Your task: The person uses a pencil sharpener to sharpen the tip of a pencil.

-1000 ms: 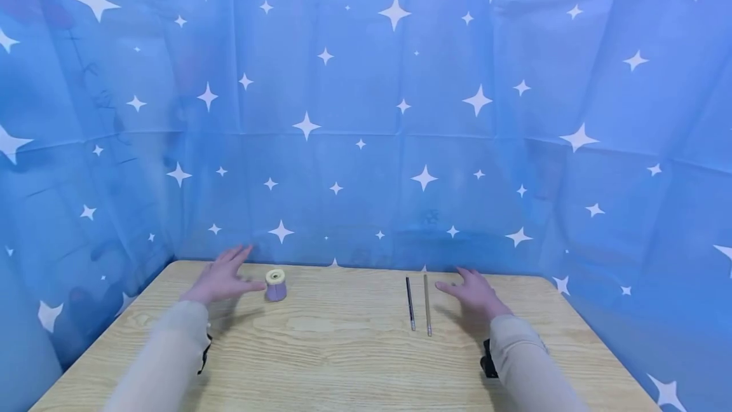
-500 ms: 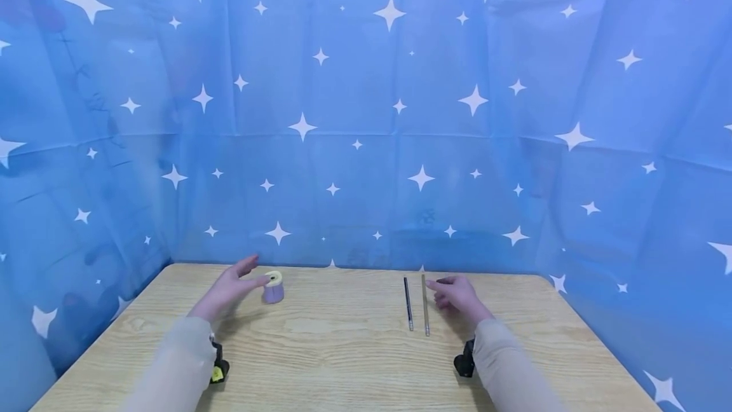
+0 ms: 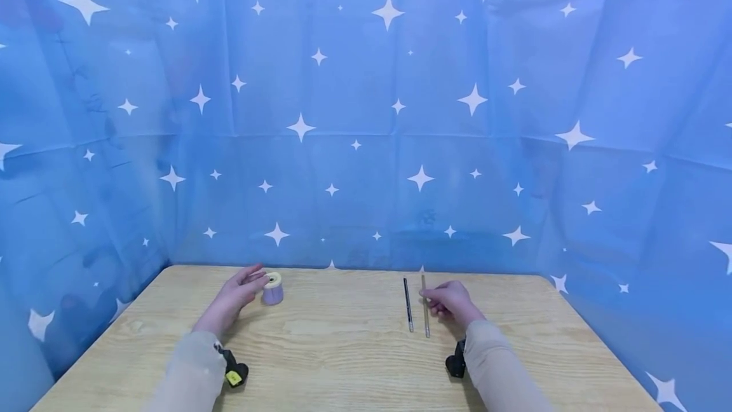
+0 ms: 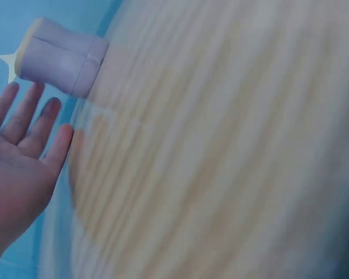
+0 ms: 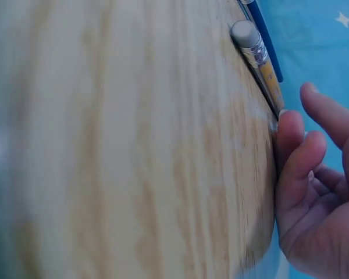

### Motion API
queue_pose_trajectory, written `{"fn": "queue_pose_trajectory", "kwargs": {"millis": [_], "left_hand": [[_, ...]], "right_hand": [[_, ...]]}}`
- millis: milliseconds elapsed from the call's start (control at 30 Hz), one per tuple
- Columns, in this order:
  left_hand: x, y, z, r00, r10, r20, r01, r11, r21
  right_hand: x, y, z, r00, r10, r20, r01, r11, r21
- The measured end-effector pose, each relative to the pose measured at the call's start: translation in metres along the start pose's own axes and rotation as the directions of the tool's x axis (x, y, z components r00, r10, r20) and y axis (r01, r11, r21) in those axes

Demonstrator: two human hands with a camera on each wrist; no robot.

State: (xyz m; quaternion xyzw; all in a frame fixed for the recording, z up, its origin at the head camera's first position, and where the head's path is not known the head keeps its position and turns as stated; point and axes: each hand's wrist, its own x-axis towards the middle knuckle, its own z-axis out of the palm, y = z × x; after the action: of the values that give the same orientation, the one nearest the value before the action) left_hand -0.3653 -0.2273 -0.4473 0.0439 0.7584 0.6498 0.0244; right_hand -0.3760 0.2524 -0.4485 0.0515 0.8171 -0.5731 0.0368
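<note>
A lilac waisted cylinder (image 3: 272,295) with a cream top and a dark hole in it, like a pencil sharpener, stands upright at the table's far left. Beside it is my left hand (image 3: 234,296), thumb near the cream rim; in the left wrist view its fingers extend towards the lilac cylinder (image 4: 61,58) without closing round it. On the right lie a plain wooden pencil (image 3: 426,323) with an eraser and a dark pencil (image 3: 408,305). My right hand (image 3: 453,301) reaches the wooden pencil, fingertips at its side; in the right wrist view the thumb stands apart from the bent fingers.
The pale wood table (image 3: 337,361) ends at a blue curtain (image 3: 354,81) with white stars, hanging behind and at both sides. Black wrist cameras sit at the left cuff (image 3: 194,361) and right cuff (image 3: 483,339).
My right hand has moved left, from beside the wooden pencil to its side, its fingers bending in. The left hand has come nearer the lilac cylinder. Cylinder and pencils stay in place.
</note>
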Motion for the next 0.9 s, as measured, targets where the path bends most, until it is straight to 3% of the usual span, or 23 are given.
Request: {"fn": "queue_pose_trajectory", "kwargs": {"millis": [300,633,900], "left_hand": [[0.000,-0.006,0.010,0.998,-0.039,-0.049,0.038,0.999,-0.027],[0.002,-0.010,0.017,0.998,-0.014,-0.068,0.012,1.000,-0.022],[0.001,-0.010,0.017,0.995,0.002,-0.099,-0.002,1.000,0.005]], "right_hand": [[0.001,-0.001,0.003,0.999,0.025,-0.029,-0.025,1.000,-0.003],[0.004,0.004,0.001,0.999,0.040,0.030,-0.042,0.997,0.069],[0.006,0.004,0.005,0.999,0.037,0.006,-0.038,0.999,0.036]]}}
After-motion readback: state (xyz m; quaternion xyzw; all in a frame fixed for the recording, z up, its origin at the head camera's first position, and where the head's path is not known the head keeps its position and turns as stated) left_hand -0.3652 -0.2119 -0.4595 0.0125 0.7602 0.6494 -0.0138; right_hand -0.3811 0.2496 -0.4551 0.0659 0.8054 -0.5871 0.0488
